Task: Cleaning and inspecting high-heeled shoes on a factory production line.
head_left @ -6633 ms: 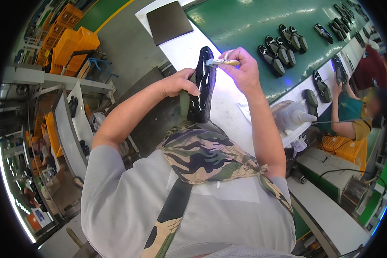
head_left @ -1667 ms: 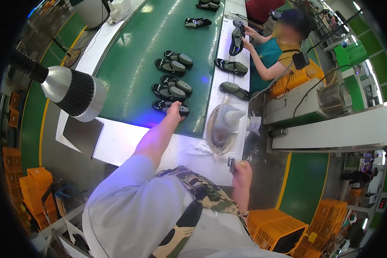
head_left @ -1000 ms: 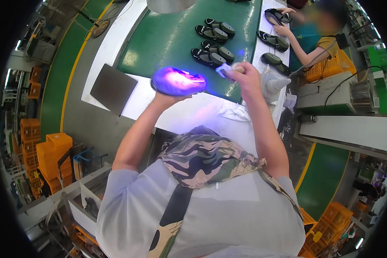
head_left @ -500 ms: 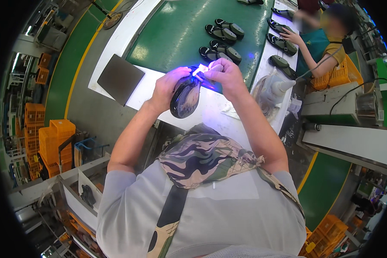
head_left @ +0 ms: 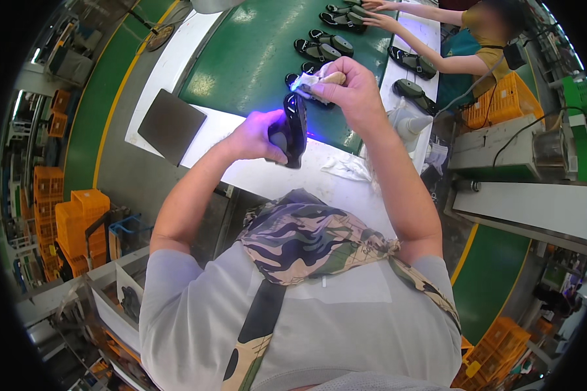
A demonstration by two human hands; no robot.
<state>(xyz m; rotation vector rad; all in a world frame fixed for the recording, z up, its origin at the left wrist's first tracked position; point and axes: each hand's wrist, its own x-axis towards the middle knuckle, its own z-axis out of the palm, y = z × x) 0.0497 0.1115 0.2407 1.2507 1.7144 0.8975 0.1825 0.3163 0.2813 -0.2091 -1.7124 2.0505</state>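
Above the white bench (head_left: 254, 176), the left hand (head_left: 254, 135) has its fingers clamped round a black sandal (head_left: 292, 129), seemingly light and bendy, best gripped mid-sole, while the right hand (head_left: 346, 88) pinches a brush (head_left: 321, 79) at its far tip.

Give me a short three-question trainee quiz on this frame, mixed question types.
1. True or false: the left hand holds the black shoe.
2. What does the right hand hold? A) a pale-handled tool with a cloth B) scissors C) a hammer
3. What colour is the belt with the sandals on it?

Key: 1 true. 2 A, the tool with cloth. 3 green.
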